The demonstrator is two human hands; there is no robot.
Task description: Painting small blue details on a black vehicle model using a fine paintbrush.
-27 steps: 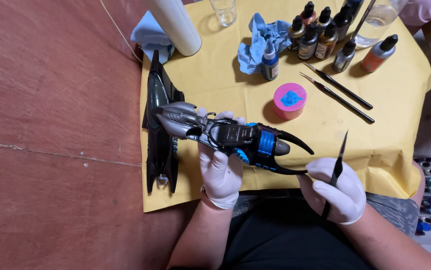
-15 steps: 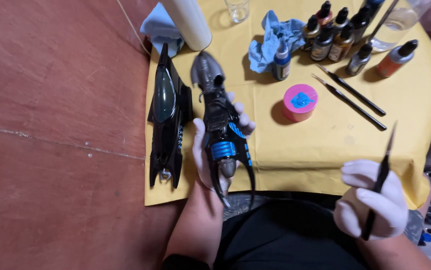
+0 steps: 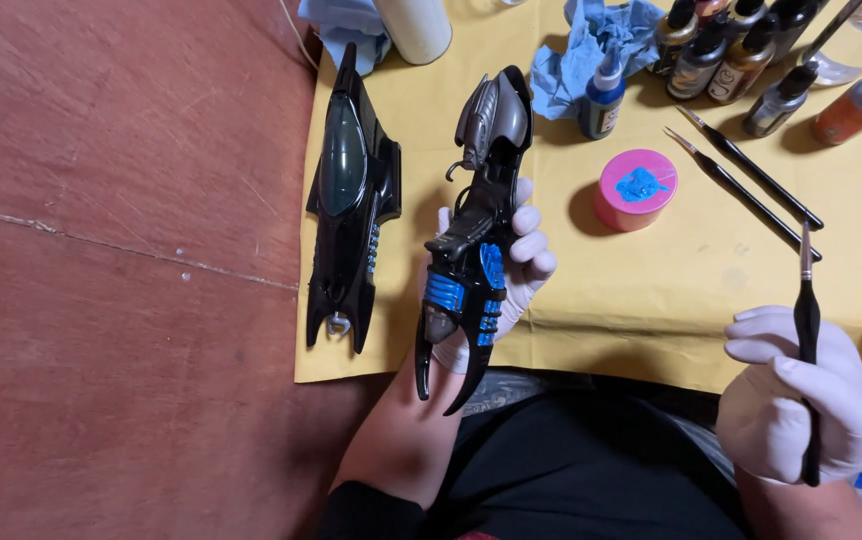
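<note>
At five o'clock the gloved right hand [image 3: 801, 400] pinches a thin paintbrush [image 3: 807, 350] upright. Toward centre, the gloved left hand [image 3: 496, 275] is wrapped around a black-and-blue model vehicle [image 3: 476, 240], nose at twelve. Beyond, at one o'clock, a pink paint lid [image 3: 636, 188] rests on the yellow cloth [image 3: 651, 290].

A second black model vehicle [image 3: 349, 195] lay on the yellow cloth [image 3: 651, 290], alongside a pink paint pot [image 3: 636, 189], two spare brushes [image 3: 751, 185], dropper bottles [image 3: 726, 50] and crumpled blue tissue [image 3: 591, 45].
</note>
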